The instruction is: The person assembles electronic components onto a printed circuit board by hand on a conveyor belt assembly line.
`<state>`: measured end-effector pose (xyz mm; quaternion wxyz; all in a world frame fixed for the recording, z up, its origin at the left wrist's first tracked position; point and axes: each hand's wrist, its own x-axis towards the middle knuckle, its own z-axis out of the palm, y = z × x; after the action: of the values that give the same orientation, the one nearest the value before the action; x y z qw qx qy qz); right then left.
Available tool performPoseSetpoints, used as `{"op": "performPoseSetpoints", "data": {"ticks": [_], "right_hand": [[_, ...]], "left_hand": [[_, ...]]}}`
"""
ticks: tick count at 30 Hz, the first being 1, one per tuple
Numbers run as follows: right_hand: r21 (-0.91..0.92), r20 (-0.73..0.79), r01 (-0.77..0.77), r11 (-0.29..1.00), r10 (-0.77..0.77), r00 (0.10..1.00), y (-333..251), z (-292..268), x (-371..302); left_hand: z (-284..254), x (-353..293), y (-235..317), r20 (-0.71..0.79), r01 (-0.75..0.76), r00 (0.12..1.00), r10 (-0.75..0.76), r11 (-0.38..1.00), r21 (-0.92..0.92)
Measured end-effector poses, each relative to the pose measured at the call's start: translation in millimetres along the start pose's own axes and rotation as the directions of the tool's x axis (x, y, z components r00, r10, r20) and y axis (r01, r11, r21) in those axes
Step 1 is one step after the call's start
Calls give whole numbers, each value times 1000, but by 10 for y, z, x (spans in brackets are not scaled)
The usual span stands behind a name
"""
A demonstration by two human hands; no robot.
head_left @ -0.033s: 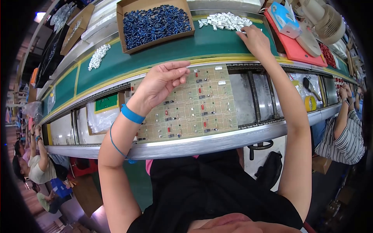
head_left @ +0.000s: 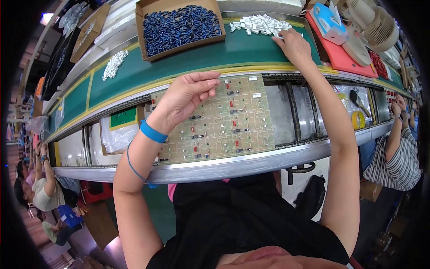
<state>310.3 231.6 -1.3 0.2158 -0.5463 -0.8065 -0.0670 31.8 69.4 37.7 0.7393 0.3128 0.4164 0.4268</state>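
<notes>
My left hand (head_left: 193, 93), with a blue band at the wrist, hovers above the far left part of a circuit board panel (head_left: 210, 138). Its thumb is pressed to curled fingers; whatever they hold is hidden. Red, black and white parts stand on the panel, with two white blocks (head_left: 256, 95) near its far right corner. My right hand (head_left: 295, 48) reaches to the near right edge of a pile of white block-shaped components (head_left: 260, 23). Thumb and fingers there are bent together at the pile, and I cannot make out what is between them.
Beyond the panel, a cardboard box (head_left: 181, 33) of blue cylindrical components sits on the green surface (head_left: 165, 71). Smaller white parts (head_left: 114, 65) lie left of it. A metal rail (head_left: 251, 164) runs along the near side. A fan (head_left: 378, 31) stands far right. Other people work at both sides.
</notes>
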Motion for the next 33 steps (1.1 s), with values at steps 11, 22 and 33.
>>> {"op": "performPoseSetpoints", "data": {"ticks": [11,22,33], "right_hand": [[56,118,-67,996,60,991,-171,-209,-172],[246,-17,323,914,-329,944,-325,-295,-545],[570,165,312,760,-478,863,-770,-766,-962]], "left_hand": [[-78,-147,-29,13,75,997,-75,997,3],[3,-159,-42,7,13,1000,-13,998,58],[-70,-197,-93,-35,17,999,-15,998,53]]}}
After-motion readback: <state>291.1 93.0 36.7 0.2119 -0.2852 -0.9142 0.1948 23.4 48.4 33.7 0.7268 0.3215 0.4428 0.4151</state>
